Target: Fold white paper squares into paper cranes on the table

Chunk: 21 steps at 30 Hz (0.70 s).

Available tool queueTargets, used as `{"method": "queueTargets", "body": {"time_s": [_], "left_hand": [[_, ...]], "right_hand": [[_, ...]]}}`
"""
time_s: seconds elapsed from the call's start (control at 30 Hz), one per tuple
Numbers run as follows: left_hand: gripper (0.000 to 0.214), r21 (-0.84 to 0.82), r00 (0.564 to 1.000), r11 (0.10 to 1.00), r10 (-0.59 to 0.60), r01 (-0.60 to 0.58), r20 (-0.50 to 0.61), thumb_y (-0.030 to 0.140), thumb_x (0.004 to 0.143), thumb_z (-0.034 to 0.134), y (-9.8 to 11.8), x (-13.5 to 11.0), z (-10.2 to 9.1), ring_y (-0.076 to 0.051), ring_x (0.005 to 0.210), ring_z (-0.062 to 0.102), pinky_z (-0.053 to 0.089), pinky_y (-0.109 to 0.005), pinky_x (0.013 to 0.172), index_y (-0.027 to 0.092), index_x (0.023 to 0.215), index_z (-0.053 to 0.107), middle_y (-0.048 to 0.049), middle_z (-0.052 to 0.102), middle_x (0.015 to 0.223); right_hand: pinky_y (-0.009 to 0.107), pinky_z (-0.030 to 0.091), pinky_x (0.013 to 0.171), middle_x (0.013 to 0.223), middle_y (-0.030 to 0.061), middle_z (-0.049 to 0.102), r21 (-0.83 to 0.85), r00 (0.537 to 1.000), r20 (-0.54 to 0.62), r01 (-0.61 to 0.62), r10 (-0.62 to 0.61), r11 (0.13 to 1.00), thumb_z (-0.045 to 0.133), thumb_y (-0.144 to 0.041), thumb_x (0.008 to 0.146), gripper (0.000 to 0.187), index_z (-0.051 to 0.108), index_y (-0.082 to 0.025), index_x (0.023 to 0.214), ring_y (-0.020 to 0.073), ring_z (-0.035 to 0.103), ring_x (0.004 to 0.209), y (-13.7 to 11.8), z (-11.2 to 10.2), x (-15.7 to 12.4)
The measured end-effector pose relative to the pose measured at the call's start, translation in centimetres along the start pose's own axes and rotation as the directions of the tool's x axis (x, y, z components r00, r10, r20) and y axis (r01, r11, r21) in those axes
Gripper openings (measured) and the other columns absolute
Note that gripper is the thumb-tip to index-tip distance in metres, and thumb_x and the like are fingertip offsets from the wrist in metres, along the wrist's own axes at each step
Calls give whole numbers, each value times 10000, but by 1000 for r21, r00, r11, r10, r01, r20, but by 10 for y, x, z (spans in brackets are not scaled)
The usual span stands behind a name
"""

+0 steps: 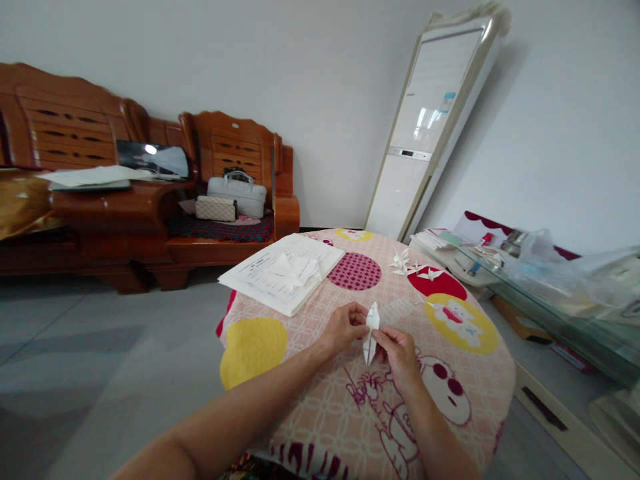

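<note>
A narrow, diamond-shaped piece of folded white paper (pixel 371 320) stands upright between my hands, just above the patterned tablecloth. My left hand (pixel 347 325) pinches its left edge with thumb and fingers. From the other side, my right hand (pixel 397 350) grips the lower right edge between thumb and forefinger. Beyond them, several small folded paper cranes (pixel 413 267) lie grouped on the table's far right. To the left rests a stack of printed sheets (pixel 265 273), with loose white paper squares (pixel 293 268) on top.
The round table's cloth (pixel 310 400) has coloured circles and cartoon figures. On the right is a glass-topped stand (pixel 530 287) with plastic bags and papers. A wooden chair (pixel 240 143) holding bags stands behind left, and a tall air conditioner (pixel 425 120) leans into view at the back.
</note>
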State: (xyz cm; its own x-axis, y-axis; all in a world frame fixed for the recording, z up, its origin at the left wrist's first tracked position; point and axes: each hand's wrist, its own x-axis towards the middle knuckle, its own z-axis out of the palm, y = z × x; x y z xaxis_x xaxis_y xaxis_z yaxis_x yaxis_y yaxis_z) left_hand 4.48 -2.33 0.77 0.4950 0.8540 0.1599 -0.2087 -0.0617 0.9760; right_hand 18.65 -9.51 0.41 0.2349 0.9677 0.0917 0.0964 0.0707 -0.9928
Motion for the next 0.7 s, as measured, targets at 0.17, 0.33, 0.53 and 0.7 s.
{"method": "queueTargets", "body": {"time_s": [0.17,0.33,0.53,0.7], "left_hand": [[271,114,994,992,65,-55,-85,118,617,659,4,-3,4,-101,577,570,383,-189,536,130,877,582,18,615,651],[220,88,989,995,55,-43,-138,148,603,701,5,-4,7,-108,592,574,409,-204,554,128,789,584,3,615,664],[263,-33,996,999,37,-40,-83,185,578,757,9,-3,4,-85,566,543,391,-194,551,133,750,565,21,592,644],[297,-107,999,994,-14,11,-33,205,571,781,10,-2,1,-72,518,514,372,-192,526,127,758,564,29,584,612]], "right_hand": [[231,272,394,450,-26,511,-32,998,-53,19,-20,999,671,-459,741,320,698,-148,668,99,390,388,3,0,1],[234,274,415,446,-38,473,-75,996,-68,61,-66,995,668,-463,765,320,706,-152,698,102,386,413,7,-3,1],[237,309,417,483,-15,526,76,999,1,42,-43,996,628,-498,800,397,611,-165,585,105,417,420,3,-2,-1],[228,344,406,539,-2,580,203,1000,29,-1,-5,979,658,-483,782,345,654,-157,669,100,432,421,1,-1,-2]]}}
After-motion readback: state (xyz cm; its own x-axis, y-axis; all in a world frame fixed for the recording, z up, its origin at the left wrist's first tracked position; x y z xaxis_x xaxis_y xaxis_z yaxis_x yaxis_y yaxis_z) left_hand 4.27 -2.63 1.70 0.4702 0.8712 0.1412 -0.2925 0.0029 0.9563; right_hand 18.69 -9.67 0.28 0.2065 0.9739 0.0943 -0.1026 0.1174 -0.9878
